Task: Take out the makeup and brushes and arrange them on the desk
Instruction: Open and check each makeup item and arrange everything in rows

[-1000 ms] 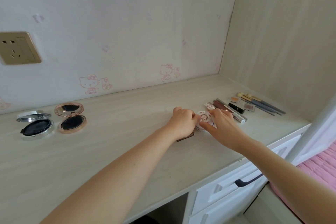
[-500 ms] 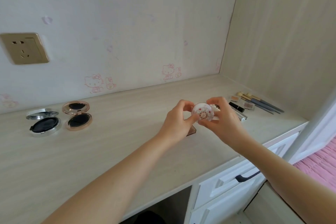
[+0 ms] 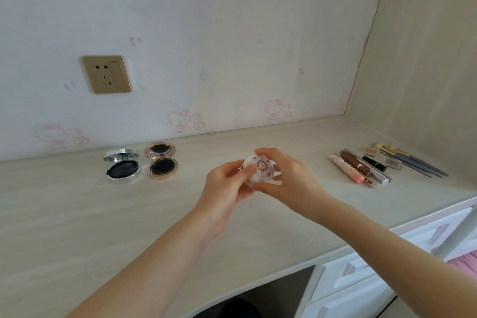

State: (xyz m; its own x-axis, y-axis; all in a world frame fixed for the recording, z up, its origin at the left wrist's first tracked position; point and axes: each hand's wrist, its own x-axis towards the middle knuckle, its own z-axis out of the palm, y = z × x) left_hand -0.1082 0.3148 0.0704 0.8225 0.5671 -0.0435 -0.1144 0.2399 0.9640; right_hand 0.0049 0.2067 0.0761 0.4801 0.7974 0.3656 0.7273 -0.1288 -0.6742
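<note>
Both hands meet above the middle of the table (image 3: 77, 214) and share one thing: a small round case (image 3: 260, 166), white with a red and pink pattern. The left hand (image 3: 227, 188) curls its fingers round the case's left edge, thumb pressed on the front. The right hand (image 3: 291, 181) pinches it from the other side, fingers arched over the top rim and thumb under the lower edge. The case is lifted clear of the table, and its decorated flat face is tilted up toward the camera. Being round, it has no long axis to speak of. Whether its lid is parted I cannot tell.

To the left, near the wall, two compacts lie open just beside each other, lids hinged back toward the wall: a silver compact (image 3: 122, 166) and a rose-gold compact (image 3: 161, 160), each showing a dark pad.

To the right, several tubes (image 3: 358, 168) lie side by side. Their long axes run parallel, from the far left to the near right. Just beyond them lies a black lipstick (image 3: 374, 163) on the same slant. Farther right lie the brushes (image 3: 410, 160), bristle heads toward the wall and grey handles pointing to the near right corner.

A gold socket (image 3: 107, 74) sits on the wall, above faint pink cartoon cat prints (image 3: 184, 120). White drawers (image 3: 361, 279) show under the table's right end.
</note>
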